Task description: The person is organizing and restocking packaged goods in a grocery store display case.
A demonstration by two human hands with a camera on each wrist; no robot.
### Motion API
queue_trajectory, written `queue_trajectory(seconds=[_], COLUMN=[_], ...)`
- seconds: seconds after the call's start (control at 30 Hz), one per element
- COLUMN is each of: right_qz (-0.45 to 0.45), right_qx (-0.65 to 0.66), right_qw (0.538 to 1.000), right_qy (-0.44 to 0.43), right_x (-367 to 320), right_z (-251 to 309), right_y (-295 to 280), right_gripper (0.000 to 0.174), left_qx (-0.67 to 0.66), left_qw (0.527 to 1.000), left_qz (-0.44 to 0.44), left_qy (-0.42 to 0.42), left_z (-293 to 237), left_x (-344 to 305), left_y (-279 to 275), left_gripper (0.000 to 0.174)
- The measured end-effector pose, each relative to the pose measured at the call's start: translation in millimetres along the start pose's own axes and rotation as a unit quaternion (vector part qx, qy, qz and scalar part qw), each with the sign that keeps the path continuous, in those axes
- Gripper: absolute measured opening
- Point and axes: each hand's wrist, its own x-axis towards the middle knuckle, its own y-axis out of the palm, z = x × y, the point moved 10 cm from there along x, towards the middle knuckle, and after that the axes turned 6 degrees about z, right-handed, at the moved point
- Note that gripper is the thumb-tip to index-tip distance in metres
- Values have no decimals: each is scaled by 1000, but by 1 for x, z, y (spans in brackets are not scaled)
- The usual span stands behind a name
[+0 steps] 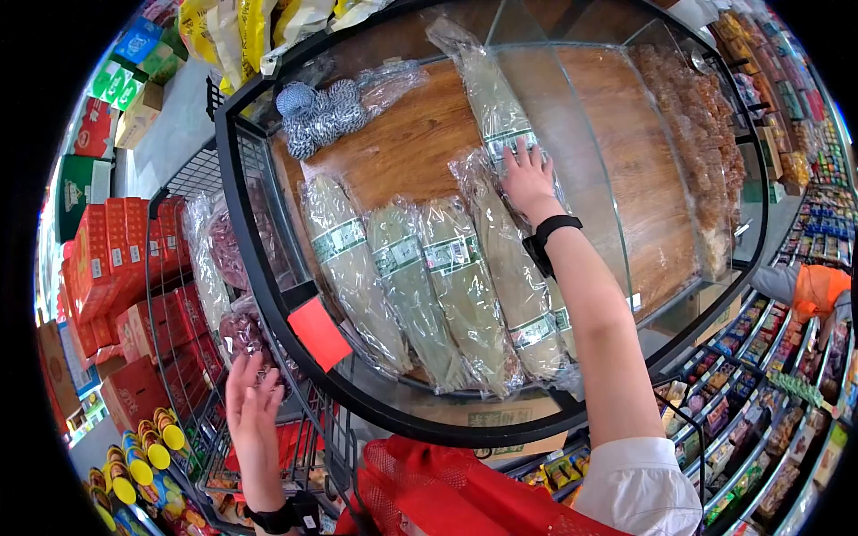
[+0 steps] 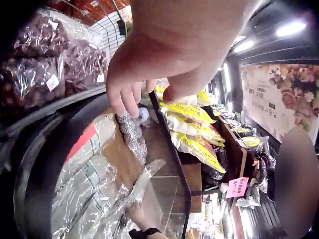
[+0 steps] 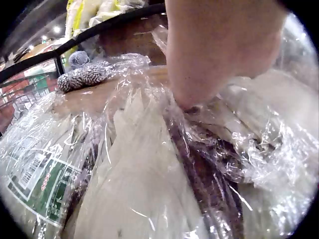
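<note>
We look down into a round display bin (image 1: 234, 205) in a shop, its wooden floor split by upright glass dividers (image 1: 585, 152) that seem meant to keep each kind of goods apart.

The right hand (image 1: 527, 179) reaches far across the bin. Its fingers lie spread and nearly straight on a pack of dried leaves (image 1: 494, 103). This long bundle in crinkled clear plastic lies slantwise directly under the palm, with its green-and-white label beneath the fingertips. In the right wrist view one finger dents the plastic, so we judge that the hand is pressing to steady the pack. The view is too close to tell whether the thumb hooks under its edge.

Nearer the body than that hand, under the forearm, lies a row of matching leaf packs (image 1: 420, 286). They lie side by side with labels up, likely so that they can be read.

The left hand (image 1: 253, 402) hangs outside the bin, below its black rim. Its fingers are loosely apart and hold nothing; we take it as idle. Just beyond its fingertips, a red price tag (image 1: 319, 333) is fixed to the rim. Bags of red dates (image 1: 234, 255) fill a wire basket beyond the hand. A bag of striped twine balls (image 1: 322, 112) sits far off, to the left of the right hand.
</note>
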Motion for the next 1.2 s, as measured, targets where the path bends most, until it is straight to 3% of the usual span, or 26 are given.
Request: queue_trajectory(seconds=[0.13, 0.23, 0.43, 0.47, 0.5, 0.57, 0.6, 0.63, 0.7, 0.77, 0.83, 0.97, 1.03, 1.1, 1.2], right_qz=[16, -22, 11, 27, -17, 21, 22, -16, 32, -26, -119, -208, -129, -34, 5], right_qx=[79, 39, 48, 35, 66, 92, 75, 56, 208, 212, 220, 301, 430, 481, 352], right_qw=[996, 998, 999, 999, 997, 995, 994, 991, 971, 972, 964, 900, 844, 817, 840], right_qy=[42, 40, 17, 1, -32, -27, -79, -119, -115, -94, -91, -235, -292, -316, -414], right_x=[4, 14, 19, 18, 11, -2, 8, 3, -2, -14, -61, -167, -228, -298, -386], right_z=[-8, -2, 2, 6, -2, 11, 11, 9, 12, 17, 55, 179, 250, 321, 402], right_y=[25, 20, 38, 41, 44, 45, 60, 60, 56, 42, -9, -97, -124, -135, -118], right_gripper=[58, 56, 54, 54, 53, 52, 55, 45, 42, 43, 38, 35, 35, 36, 41], left_qx=[30, 26, 11, 25, 39, 48, 42, 38, 86, 98, 117, 123, 121, 127, 97], left_qw=[999, 999, 996, 997, 998, 996, 998, 997, 991, 990, 985, 988, 987, 987, 990], left_qz=[-9, -30, -80, -66, -53, -71, -43, -1, 24, 15, -13, -14, -12, 16, 1], left_qy=[15, 20, 25, 20, 14, -17, -38, -60, -103, -102, -123, -92, -101, -95, -106], left_z=[-3, -3, -1, -1, -3, -6, -5, -6, -9, -12, -9, -8, -3, 8, 30], left_x=[4, 5, -7, -10, -11, -31, -40, -45, -68, -82, -95, -101, -99, -91, -75], left_y=[-36, -50, -64, -65, -70, -86, -92, -97, -109, -135, -162, -193, -202, -214, -259], left_gripper=[48, 49, 47, 47, 48, 44, 41, 38, 33, 31, 30, 32, 33, 34, 36])
